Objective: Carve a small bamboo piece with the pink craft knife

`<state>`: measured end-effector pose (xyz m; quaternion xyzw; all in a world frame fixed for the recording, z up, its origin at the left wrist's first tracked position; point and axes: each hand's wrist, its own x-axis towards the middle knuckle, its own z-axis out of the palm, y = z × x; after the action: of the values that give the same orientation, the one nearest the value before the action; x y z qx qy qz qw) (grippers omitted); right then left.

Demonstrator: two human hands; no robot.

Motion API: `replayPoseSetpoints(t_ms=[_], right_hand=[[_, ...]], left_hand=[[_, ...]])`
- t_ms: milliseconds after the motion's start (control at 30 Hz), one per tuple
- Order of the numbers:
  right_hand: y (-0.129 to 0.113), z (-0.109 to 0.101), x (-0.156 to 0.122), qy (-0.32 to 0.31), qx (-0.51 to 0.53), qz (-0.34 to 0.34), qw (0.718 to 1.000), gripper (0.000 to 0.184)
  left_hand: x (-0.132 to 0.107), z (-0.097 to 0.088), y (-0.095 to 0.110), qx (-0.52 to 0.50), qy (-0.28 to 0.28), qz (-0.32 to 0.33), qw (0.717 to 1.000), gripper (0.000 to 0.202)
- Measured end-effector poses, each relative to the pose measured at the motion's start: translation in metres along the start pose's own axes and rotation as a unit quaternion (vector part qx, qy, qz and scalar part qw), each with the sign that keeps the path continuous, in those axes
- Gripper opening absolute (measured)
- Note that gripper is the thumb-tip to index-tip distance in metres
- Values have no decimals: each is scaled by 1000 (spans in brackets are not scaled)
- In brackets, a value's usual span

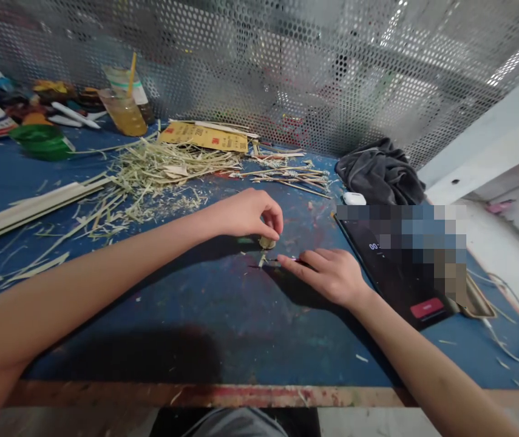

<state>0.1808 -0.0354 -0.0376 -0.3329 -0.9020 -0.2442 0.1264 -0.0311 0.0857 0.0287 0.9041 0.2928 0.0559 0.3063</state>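
At four o'clock, pinching tool (296, 261) in right hand (332, 273); with left hand (252, 215), pinching round piece (267, 243), likely light, stiff, by top.

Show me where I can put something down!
Mostly bare: paint-stained blue tabletop between bare left forearm, bare right forearm and brown front edge. Crowded: back left, with pale shredded strips; right, with black rectangular screen.

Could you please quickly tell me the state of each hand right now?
Left hand: curled down at a small pale round piece; whether it grips it cannot be told.
Right hand: closed, holding a thin tool.
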Motion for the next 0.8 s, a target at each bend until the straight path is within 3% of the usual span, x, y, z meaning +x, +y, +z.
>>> replayPoseSetpoints(t_ms=[200, 400, 567, 800], right_hand=[[-1, 5, -1, 28, -25, 55, 998, 40], [-2, 6, 0, 4, -53, 84, 995, 44], [0, 7, 2, 36, -50, 79, 995, 39], [1, 7, 4, 28, -44, 66, 996, 37]], left_hand=[[-5, 0, -6, -16, -39, 13, 999, 25], [-13, 0, -30, -7, -77, 97, 992, 26], [-6, 11, -54, -12, -56, 195, 979, 15], [4, 21, -69, -15, -16, 227, 974, 20]])
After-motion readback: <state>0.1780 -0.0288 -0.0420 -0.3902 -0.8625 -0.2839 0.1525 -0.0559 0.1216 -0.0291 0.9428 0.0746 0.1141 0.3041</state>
